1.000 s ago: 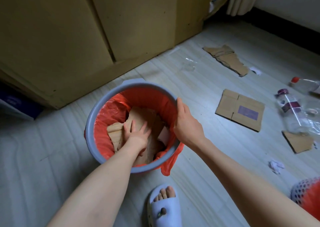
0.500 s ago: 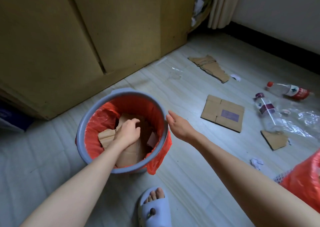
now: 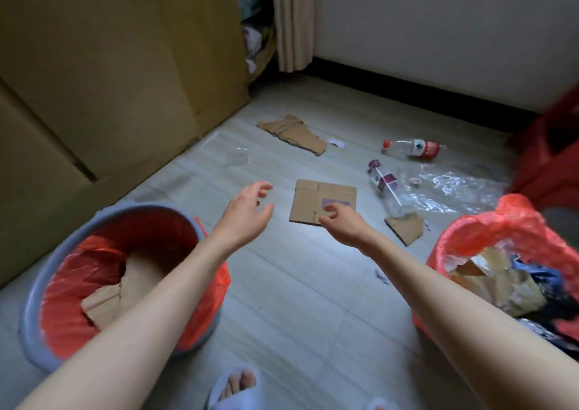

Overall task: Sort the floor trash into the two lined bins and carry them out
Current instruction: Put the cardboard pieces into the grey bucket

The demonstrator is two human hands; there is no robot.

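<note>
A grey bin [image 3: 37, 287] with a red liner stands at the lower left and holds cardboard pieces. A second red-lined bin [image 3: 488, 224] at the right edge holds mixed trash. My left hand [image 3: 247, 214] and my right hand [image 3: 340, 223] reach forward above the floor, fingers loosely spread, both empty. Just beyond them lies a flat cardboard piece [image 3: 316, 196] with a purple label; my right hand overlaps its near edge. A torn cardboard strip [image 3: 294, 134] lies farther back, and a small cardboard scrap [image 3: 405, 228] lies to the right.
Two plastic bottles [image 3: 383, 184] [image 3: 412, 149] and crinkled clear plastic film [image 3: 451, 187] lie at the right. Small paper bits [image 3: 336, 142] dot the floor. A wooden cabinet [image 3: 109, 65] stands at the left, a wall with dark skirting behind. My slippered foot [image 3: 235, 387] is at the bottom.
My left hand has come out of the grey bin and my right hand has left its rim. Both now stretch forward toward the labelled cardboard. The view has swung right, showing the second bin.
</note>
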